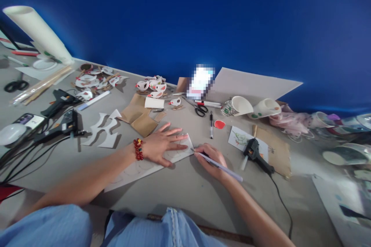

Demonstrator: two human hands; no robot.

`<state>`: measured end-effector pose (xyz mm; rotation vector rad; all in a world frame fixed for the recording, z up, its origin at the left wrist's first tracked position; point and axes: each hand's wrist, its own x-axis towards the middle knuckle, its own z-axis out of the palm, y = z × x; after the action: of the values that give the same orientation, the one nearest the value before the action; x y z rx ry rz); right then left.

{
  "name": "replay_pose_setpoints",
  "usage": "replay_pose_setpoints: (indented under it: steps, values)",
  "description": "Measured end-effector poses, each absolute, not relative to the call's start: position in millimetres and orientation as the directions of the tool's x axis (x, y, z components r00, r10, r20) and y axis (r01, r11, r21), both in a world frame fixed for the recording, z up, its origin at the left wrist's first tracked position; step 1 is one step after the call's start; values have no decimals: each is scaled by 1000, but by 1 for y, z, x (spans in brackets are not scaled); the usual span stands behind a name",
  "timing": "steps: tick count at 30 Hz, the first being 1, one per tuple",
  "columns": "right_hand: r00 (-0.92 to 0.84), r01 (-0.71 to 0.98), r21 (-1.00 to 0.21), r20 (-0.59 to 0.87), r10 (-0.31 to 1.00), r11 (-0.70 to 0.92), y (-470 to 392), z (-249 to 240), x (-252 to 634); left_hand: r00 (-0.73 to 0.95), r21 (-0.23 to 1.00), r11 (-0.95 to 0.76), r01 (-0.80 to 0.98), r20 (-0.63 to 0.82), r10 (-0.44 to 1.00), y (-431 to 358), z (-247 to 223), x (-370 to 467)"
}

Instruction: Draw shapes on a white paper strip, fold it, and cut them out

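A blue wall [174, 19] backs our grey tabletop [179, 197]. Toward its far left corner lie white bird shapes [87, 82], coloured and apparently finished; nearer us are paper offcuts [108, 141]. Our paper strip [136, 173] lies flat by the near edge, its curved outlines seemingly part-drawn and still uncut. Its long axis slants from the near edge toward the tabletop's middle, right end pointing away and rightward. Our left hand [159, 147] presses it, fingers spread, gripping nothing; our right hand [213, 158] grasps a pale purple pen [228, 171], tip at that right end.
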<state>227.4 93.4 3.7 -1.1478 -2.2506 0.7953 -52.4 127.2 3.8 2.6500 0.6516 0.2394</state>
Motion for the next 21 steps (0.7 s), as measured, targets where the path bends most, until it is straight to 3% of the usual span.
replay_pose_setpoints:
  steps: [21]
  values:
    - [-521,590,-676,100,848,442,92,17,227,874,420,-808,413,67,482,127,3,-52]
